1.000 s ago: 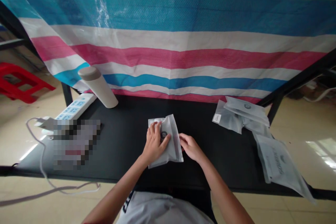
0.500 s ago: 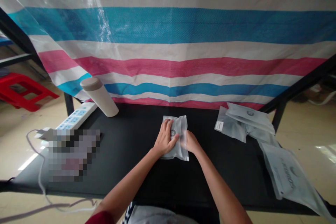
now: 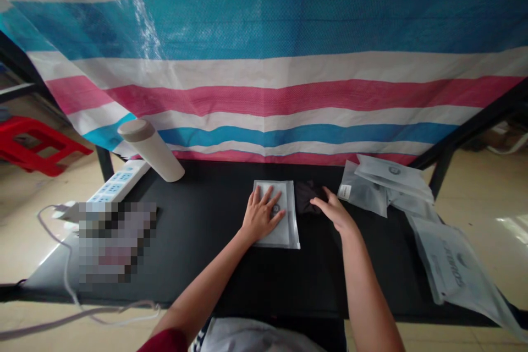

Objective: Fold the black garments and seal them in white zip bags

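Observation:
Pressed flat with fingers spread, my left hand (image 3: 261,214) lies on a frosted zip bag (image 3: 284,234) in the middle of the black table. The bag has a dark round logo, partly under my fingers, and its slider edge faces right. Just right of that edge is a bunched dark cloth item (image 3: 307,196); its exact kind cannot be made out. My right hand (image 3: 335,212) grips the cloth's right side between thumb and fingers.
Several frosted bags (image 3: 454,269) lie along the table's right side. At the left are a white bottle (image 3: 159,154), a power strip (image 3: 117,184) with a cable, and a blurred-out item (image 3: 119,242). A striped sheet (image 3: 264,96) hangs behind the table.
My right hand came out of the bag's opening and moved right, with the dark cloth now outside. The bag lies flatter, and my left hand's fingers have spread on it.

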Motion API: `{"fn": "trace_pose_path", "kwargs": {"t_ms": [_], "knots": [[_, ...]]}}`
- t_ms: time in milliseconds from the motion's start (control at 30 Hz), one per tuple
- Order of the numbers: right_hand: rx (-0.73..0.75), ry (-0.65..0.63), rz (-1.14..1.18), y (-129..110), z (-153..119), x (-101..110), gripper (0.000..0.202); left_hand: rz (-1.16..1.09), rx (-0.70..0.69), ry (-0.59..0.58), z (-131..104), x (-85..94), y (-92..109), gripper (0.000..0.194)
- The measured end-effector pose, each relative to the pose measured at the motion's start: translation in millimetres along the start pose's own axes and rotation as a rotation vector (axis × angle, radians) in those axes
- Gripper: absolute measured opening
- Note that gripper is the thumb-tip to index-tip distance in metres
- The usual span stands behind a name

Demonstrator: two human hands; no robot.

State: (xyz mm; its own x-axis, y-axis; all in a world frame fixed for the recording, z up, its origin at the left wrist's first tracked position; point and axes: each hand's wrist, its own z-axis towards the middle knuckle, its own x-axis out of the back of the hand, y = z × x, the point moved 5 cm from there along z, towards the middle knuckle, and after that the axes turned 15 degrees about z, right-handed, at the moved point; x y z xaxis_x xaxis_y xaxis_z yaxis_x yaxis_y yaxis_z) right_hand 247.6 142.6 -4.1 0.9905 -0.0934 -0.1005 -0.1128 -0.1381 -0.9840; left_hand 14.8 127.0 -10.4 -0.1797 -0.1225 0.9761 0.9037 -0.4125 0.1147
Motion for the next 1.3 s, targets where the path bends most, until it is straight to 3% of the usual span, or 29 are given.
{"fn": "trace_pose_path", "kwargs": {"t_ms": [67,167,367,500,600,733,800,1033,1167,1300], "knots": [[-0.010,0.061,0.112,-4,-1,7,0.037,0.023,0.012,-0.004,0,-1.0,1,0.061],[-0.017,0.083,0.171,-6,-4,-1,0.044,-0.040,0.054,0.032,1,-1.1,-3,0.060],[0.021,-0.180,-0.015,-6,-10,-38,0.046,-0.475,0.115,0.217,-4,11.7,-32,0.058],[0.049,-0.080,-0.073,-2,-8,-30,0.049,-0.658,0.109,0.203,-5,15.8,-49,0.080],[0.044,-0.084,-0.047,3,-4,-27,0.045,-0.710,0.189,0.235,-3,14.5,-59,0.070],[0.048,-0.089,-0.123,11,1,-24,0.038,-0.646,0.248,0.303,-1,13.8,-71,0.029],[0.043,-0.084,-0.140,14,1,-24,0.035,-0.583,0.256,0.291,1,13.5,-77,0.022],[-0.140,-0.068,-0.038,21,-1,-28,0.041,-0.359,0.253,0.213,2,10.3,-95,0.036],[-0.179,-0.043,0.006,20,-3,-28,0.035,-0.257,0.252,0.137,0,4.4,-109,0.050],[-0.184,-0.158,0.022,18,-5,-32,0.025,-0.249,0.220,0.091,0,2.5,-117,0.051]]}}
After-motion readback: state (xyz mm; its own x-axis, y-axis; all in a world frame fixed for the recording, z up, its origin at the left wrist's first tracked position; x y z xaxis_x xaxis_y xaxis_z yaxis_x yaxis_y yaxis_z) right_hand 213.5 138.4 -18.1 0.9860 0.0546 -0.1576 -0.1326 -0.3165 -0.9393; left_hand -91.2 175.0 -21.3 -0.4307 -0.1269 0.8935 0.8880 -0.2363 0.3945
